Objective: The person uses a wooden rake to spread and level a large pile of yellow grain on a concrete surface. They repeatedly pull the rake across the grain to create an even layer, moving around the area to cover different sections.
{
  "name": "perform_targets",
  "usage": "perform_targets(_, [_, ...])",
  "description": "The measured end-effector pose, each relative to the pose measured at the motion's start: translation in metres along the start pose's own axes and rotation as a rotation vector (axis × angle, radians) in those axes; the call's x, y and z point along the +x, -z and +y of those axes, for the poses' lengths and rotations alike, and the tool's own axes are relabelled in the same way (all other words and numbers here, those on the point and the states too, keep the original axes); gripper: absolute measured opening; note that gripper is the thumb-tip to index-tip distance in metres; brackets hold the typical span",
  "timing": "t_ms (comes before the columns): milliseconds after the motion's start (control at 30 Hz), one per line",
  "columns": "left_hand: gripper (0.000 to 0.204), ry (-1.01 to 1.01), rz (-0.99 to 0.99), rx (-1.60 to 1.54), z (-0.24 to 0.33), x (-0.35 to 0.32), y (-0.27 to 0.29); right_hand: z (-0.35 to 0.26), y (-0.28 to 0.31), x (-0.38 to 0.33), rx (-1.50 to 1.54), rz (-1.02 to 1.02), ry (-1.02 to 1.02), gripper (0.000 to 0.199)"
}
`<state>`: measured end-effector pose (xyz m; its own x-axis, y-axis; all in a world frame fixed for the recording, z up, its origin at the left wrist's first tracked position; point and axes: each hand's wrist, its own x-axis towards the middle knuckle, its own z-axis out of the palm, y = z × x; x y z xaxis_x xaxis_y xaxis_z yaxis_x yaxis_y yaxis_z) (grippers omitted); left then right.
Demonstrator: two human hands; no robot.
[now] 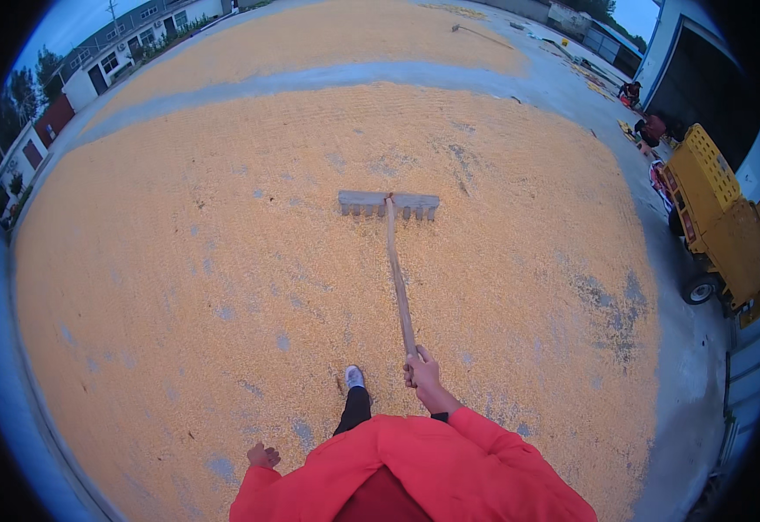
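Observation:
My right hand (423, 370) is closed round the lower end of a wooden rake's handle (400, 300). The rake's wide toothed head (364, 199) rests ahead of me on a broad, thin spread of yellow grain (223, 209) that looks like corn kernels. Low at my left side hangs my left hand (263, 455), holding nothing, its fingers loosely apart. One foot in a light shoe (354, 377) stands on the grain, left of the handle.
A yellow vehicle (702, 217) stands at the right beside a building's dark doorway. Two people (652, 130) are bent low near it. Grey concrete (310, 80) crosses between two grain areas; another long-handled tool (482, 36) lies far off. Buildings line the far left.

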<state>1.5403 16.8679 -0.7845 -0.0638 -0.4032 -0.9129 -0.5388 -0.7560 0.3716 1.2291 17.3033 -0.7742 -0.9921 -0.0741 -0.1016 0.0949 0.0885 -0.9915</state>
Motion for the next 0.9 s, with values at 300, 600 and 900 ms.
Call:
perform_targets(300, [0.022, -0.104, 0.041, 0.211, 0.193, 0.023, -0.211, -0.151, -0.023, 0.238, 0.250, 0.103, -0.652, 0.053])
perform_targets(600, [0.029, -0.463, -0.633, 0.479, 0.379, -0.024, -0.670, -0.160, -0.014, 0.425, 0.193, 0.123, -0.648, 0.049])
perform_targets(900, [0.032, -0.330, -0.564, 0.606, 0.457, -0.020, -0.766, -0.179, 0.002, 0.690, 0.216, 0.134, -0.599, 0.045])
